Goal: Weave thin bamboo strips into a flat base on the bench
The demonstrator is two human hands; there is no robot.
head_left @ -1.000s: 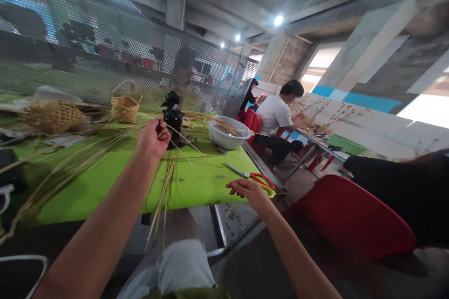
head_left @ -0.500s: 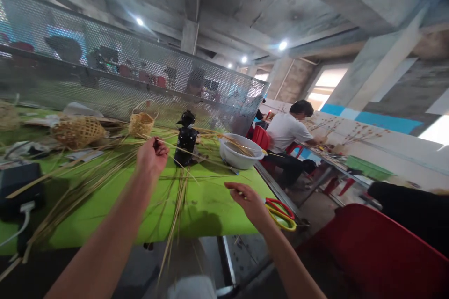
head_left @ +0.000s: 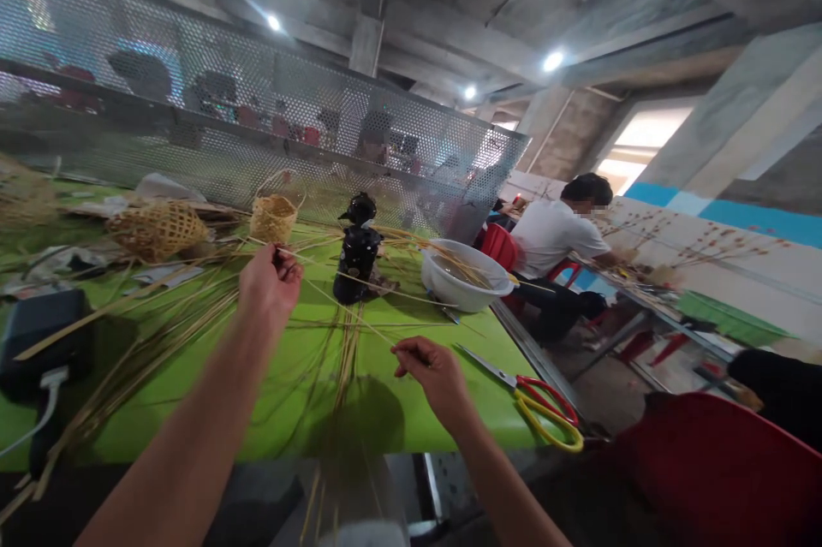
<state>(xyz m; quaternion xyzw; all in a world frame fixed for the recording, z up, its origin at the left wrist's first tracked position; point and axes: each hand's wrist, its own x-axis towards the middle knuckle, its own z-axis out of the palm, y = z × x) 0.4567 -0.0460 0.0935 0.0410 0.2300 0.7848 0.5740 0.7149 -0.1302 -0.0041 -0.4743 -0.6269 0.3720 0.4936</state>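
Observation:
My left hand (head_left: 268, 286) is closed around one end of a thin bamboo strip (head_left: 343, 302), above the green tabletop. The strip slants down to the right, where my right hand (head_left: 433, 376) pinches its other end between thumb and fingertips. Behind the strip stands a glossy black bottle-like object (head_left: 356, 263) with a dark knobbed top. Loose strips (head_left: 348, 341) fan from its base toward the near table edge. Just right of my right hand lie scissors (head_left: 512, 379) with one red and one yellow handle loop.
A white basin (head_left: 463, 283) holding strips stands right of the bottle. Woven baskets (head_left: 157, 230) (head_left: 273, 219) sit at the back left, a black box with a cable (head_left: 44, 333) at the left. A perforated metal screen (head_left: 257, 145) runs behind. A person (head_left: 545, 226) sits at another table.
My right hand has closed from loosely curled fingers onto the strip's end. The view has shifted, so the table's things appear farther right and the scissors show fully.

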